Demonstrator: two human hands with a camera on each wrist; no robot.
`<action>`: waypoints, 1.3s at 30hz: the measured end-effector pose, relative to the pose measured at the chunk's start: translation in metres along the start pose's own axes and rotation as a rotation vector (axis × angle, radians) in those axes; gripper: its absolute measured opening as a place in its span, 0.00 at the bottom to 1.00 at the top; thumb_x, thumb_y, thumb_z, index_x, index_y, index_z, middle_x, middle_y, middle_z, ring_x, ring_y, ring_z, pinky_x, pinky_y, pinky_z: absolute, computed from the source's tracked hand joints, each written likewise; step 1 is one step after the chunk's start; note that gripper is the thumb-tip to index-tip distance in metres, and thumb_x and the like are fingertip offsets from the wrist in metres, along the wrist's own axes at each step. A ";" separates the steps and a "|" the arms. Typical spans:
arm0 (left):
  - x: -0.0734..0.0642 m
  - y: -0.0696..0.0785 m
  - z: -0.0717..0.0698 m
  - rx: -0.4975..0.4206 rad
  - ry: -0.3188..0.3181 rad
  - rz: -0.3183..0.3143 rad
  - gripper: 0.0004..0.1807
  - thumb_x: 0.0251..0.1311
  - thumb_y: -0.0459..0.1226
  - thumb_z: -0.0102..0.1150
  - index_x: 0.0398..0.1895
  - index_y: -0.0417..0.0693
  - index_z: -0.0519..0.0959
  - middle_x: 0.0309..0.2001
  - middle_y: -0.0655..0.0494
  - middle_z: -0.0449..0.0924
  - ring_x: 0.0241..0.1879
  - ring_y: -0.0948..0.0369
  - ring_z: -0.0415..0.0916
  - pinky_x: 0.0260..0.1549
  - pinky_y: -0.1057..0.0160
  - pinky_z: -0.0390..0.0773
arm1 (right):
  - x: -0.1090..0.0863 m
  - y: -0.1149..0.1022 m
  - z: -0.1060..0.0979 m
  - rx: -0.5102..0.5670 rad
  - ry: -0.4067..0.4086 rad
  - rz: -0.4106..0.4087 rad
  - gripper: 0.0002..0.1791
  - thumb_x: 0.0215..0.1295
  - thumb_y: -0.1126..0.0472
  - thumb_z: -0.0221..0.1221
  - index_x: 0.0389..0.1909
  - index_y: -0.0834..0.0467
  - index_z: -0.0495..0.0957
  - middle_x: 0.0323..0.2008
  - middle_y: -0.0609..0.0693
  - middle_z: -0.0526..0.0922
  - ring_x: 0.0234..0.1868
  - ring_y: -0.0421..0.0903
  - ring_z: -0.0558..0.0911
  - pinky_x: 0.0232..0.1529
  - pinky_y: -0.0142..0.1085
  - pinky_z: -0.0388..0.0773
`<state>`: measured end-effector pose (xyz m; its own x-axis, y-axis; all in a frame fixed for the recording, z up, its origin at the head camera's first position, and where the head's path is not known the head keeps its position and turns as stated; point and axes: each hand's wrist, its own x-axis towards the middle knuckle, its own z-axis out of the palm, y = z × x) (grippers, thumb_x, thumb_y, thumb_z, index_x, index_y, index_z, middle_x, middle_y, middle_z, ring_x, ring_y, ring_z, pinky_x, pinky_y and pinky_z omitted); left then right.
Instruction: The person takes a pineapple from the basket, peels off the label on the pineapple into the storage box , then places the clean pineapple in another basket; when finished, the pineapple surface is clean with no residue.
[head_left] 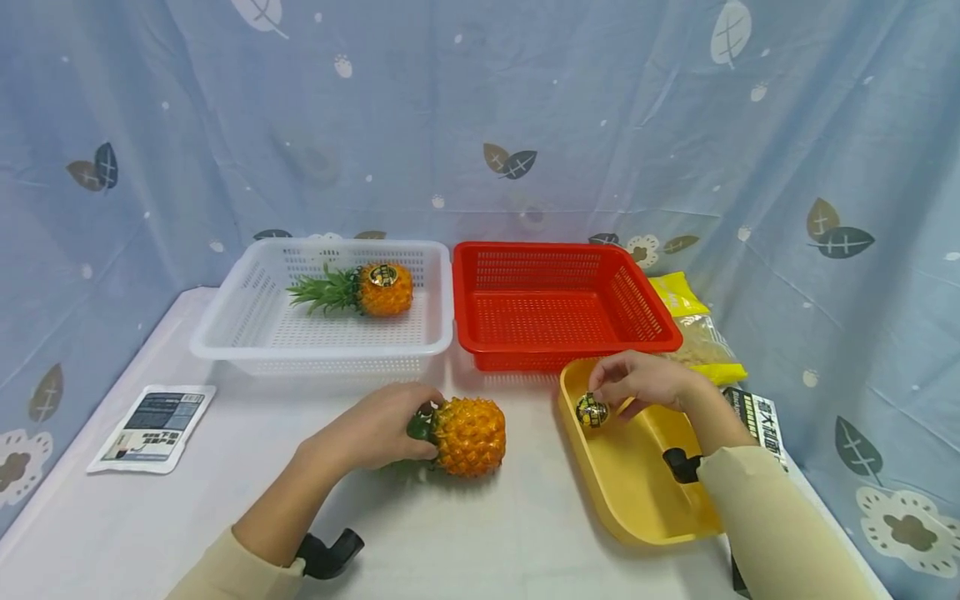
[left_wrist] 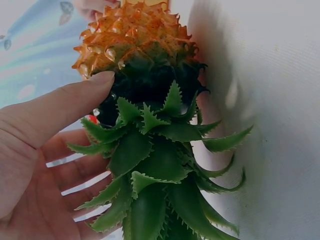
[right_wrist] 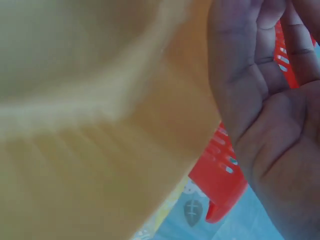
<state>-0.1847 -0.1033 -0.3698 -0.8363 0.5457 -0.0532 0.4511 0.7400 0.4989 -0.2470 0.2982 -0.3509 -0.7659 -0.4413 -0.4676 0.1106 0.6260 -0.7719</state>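
An orange toy pineapple (head_left: 470, 437) with green leaves lies on its side on the white table. My left hand (head_left: 390, 423) grips it around the join of fruit and crown; in the left wrist view the thumb (left_wrist: 85, 95) lies on the dark green part and the fingers pass behind the leaves. Over the yellow basin (head_left: 652, 475), my right hand (head_left: 637, 382) pinches the edge of a round black-and-gold sticker (head_left: 592, 410). The right wrist view shows the palm (right_wrist: 285, 130) beside the blurred basin, with the fingertips out of frame.
A white basket (head_left: 322, 350) at the back holds another pineapple (head_left: 386, 292) bearing a similar sticker. Beside it stands a red basket (head_left: 555, 358). A yellow packet (head_left: 701, 329) and a black-and-white box (head_left: 757, 417) lie at right, a white pouch (head_left: 153, 429) at left.
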 end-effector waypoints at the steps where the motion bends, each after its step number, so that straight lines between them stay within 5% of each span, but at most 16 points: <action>1: 0.000 0.000 0.000 0.000 0.001 0.001 0.28 0.51 0.41 0.79 0.55 0.47 0.81 0.52 0.54 0.84 0.56 0.51 0.79 0.61 0.46 0.77 | 0.001 0.002 0.001 -0.005 0.000 -0.001 0.12 0.69 0.63 0.63 0.48 0.65 0.79 0.36 0.52 0.82 0.37 0.51 0.82 0.47 0.52 0.88; 16: -0.001 0.000 0.000 -0.005 0.000 -0.007 0.27 0.52 0.41 0.79 0.56 0.48 0.80 0.53 0.54 0.83 0.57 0.51 0.79 0.62 0.46 0.77 | 0.019 0.017 0.018 -0.186 0.151 -0.084 0.05 0.66 0.70 0.61 0.40 0.68 0.79 0.31 0.53 0.83 0.29 0.47 0.80 0.33 0.44 0.84; 26: 0.000 0.000 0.001 -0.010 0.000 -0.020 0.28 0.52 0.41 0.79 0.56 0.48 0.80 0.53 0.54 0.84 0.57 0.52 0.79 0.63 0.46 0.76 | 0.031 0.025 0.021 -0.422 0.297 -0.168 0.03 0.61 0.71 0.64 0.35 0.63 0.82 0.29 0.50 0.83 0.28 0.42 0.76 0.32 0.36 0.75; 39: -0.001 0.000 0.001 -0.012 0.002 -0.014 0.28 0.53 0.41 0.79 0.56 0.48 0.80 0.53 0.54 0.84 0.56 0.52 0.79 0.62 0.47 0.77 | 0.028 0.028 0.024 -0.443 0.332 -0.154 0.05 0.61 0.69 0.65 0.38 0.63 0.84 0.32 0.50 0.85 0.27 0.41 0.78 0.30 0.36 0.78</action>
<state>-0.1829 -0.1032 -0.3706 -0.8435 0.5339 -0.0584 0.4353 0.7432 0.5081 -0.2500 0.2878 -0.3961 -0.9178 -0.3682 -0.1483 -0.2394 0.8114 -0.5332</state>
